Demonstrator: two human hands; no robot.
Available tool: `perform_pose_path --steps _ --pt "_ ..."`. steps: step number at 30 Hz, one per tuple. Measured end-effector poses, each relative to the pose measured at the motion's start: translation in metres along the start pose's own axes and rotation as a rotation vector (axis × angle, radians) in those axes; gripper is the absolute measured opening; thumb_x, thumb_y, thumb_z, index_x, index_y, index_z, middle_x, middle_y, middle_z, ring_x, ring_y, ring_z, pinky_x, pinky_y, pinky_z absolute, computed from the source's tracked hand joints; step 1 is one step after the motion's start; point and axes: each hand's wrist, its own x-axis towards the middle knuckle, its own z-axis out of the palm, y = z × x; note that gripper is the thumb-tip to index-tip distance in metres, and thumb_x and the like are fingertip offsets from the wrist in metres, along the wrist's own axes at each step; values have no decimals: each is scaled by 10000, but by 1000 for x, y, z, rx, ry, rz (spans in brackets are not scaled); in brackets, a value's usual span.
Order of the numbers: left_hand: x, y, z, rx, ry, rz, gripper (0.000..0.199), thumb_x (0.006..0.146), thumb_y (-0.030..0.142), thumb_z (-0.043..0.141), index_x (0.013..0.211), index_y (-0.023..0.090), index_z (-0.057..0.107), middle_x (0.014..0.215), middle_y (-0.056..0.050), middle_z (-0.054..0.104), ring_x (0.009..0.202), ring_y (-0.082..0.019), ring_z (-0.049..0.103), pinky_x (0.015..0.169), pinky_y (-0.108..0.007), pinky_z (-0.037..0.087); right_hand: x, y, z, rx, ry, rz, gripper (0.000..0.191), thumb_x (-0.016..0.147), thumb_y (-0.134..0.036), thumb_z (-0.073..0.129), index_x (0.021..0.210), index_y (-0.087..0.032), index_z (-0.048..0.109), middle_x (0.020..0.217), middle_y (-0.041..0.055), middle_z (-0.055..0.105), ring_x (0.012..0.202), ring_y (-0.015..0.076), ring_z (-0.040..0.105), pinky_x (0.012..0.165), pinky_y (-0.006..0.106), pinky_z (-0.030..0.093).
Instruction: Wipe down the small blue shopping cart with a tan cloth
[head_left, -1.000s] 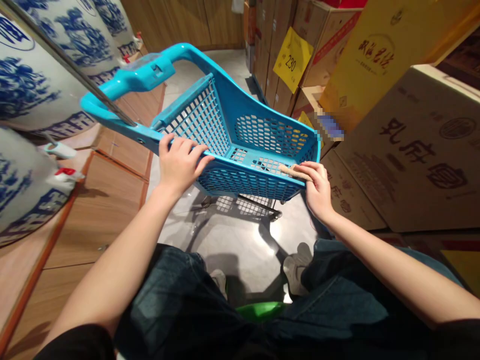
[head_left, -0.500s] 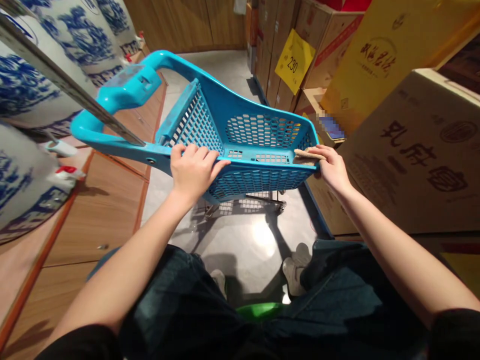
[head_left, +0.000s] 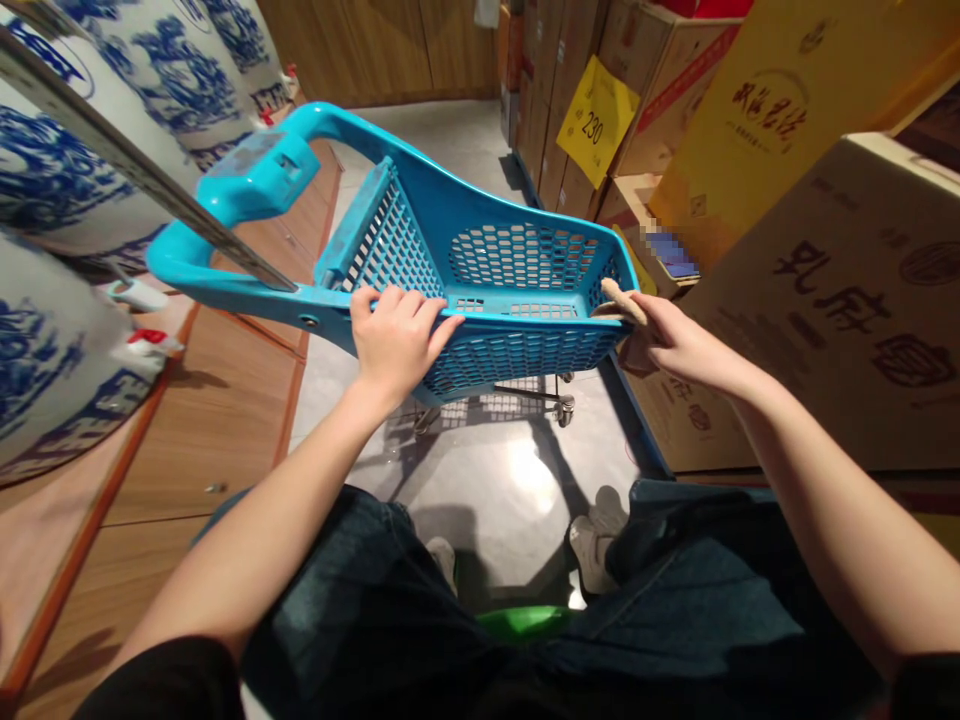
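Moved since the preceding frame: the right hand (head_left: 666,335), now rolled further outward at the front end of the blue shopping cart (head_left: 420,190), and the tan cloth (head_left: 625,300), one end of which now stands up at the cart's near front corner. The left hand (head_left: 394,338) remains on the near rim.

Nearest the camera: jeans (head_left: 337,590) and part of a green object (head_left: 525,622), kind not determinable. Beyond these, light shoes (head_left: 592,555) on a pale, glossy floor (head_left: 472,475).

Left hand: laid over the near rim toward the handle end, fingers close together across the edge, thumb apart and directed right along the rim. Right hand: fingers pinching the cloth at the near front corner; the lower fingers are in shadow, exact placement not determinable.

Cloth: doubled at that corner, raised end slanting up and left. Cart: upright on the floor, long axis across the view, handle (head_left: 259,180) at upper left, front end pointing right toward a large carton (head_left: 840,320). One metal pole (head_left: 150,165) runs from the near rim to upper left.

Left side: blue-and-white jars (head_left: 52,360) on a wooden cabinet (head_left: 195,430). Farther back: a yellow sign (head_left: 596,125) marked 230 on stacked cartons; wood panelling (head_left: 360,50) beyond.
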Motion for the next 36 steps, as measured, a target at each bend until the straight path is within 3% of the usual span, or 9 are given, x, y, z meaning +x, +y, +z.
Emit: perform_pose_path --steps 5,11,15,19,23,27,31,34,36 --pt "-2 2 3 41 51 26 388 1069 569 462 982 261 680 893 -39 714 934 -268 580 937 -504 357 0 11 14 -178 151 -29 603 839 -154 567 1437 -222 581 1407 147 634 1276 342 592 1093 525 489" --pt "-4 13 1 -35 5 -2 344 1080 498 447 1076 265 700 956 -64 736 967 -289 597 957 -523 358 6 28 46 -242 209 -18 436 880 -134 522 1286 -205 666 1234 154 707 1236 345 589 1101 578 465" --pt "-7 19 3 -72 20 -10 310 1067 439 487 1146 255 723 994 -92 753 1002 -325 624 969 -540 358 8 11 57 -242 235 1 465 903 -141 471 1329 -195 652 1262 149 702 1171 319 624 1040 503 504" --pt "-10 22 0 -19 18 7 304 1081 437 480 1139 265 723 978 -61 764 975 -293 642 962 -505 371 10 -12 57 -268 217 -76 494 929 -137 448 1389 -197 617 1349 150 678 1190 311 615 1008 474 507" --pt "-13 25 -3 -7 20 55 302 1096 394 453 1178 267 714 1012 -53 781 982 -272 657 951 -483 379 13 -1 44 -360 118 -65 374 879 -189 561 1223 -209 706 1141 136 733 1025 309 641 870 422 512" --pt "-12 30 -1 -33 38 81 309 1083 299 456 1262 285 707 1075 -69 793 1010 -276 678 964 -491 373 16 8 46 -456 199 67 296 848 -164 537 1060 -199 741 975 136 725 932 316 636 805 426 509" --pt "-11 33 -1 -3 32 89 312 1094 297 445 1254 295 713 1073 -53 799 995 -253 689 947 -474 387 18 -20 65 -363 284 -9 469 879 -105 480 1290 -200 684 1216 163 714 1108 345 622 964 533 510" --pt "-10 32 -3 -56 -8 56 320 1097 320 438 1257 305 714 1091 -56 795 1021 -264 686 964 -485 392 20 -32 66 -274 210 -132 554 918 -109 457 1441 -231 594 1388 151 661 1247 335 579 1064 550 477" --pt "-9 30 -4 -114 -37 16 314 1093 333 443 1259 323 710 1115 -48 789 1043 -270 683 984 -488 387 21 -26 58 -282 149 -127 522 919 -130 474 1413 -221 618 1354 148 679 1202 329 601 1025 511 499"
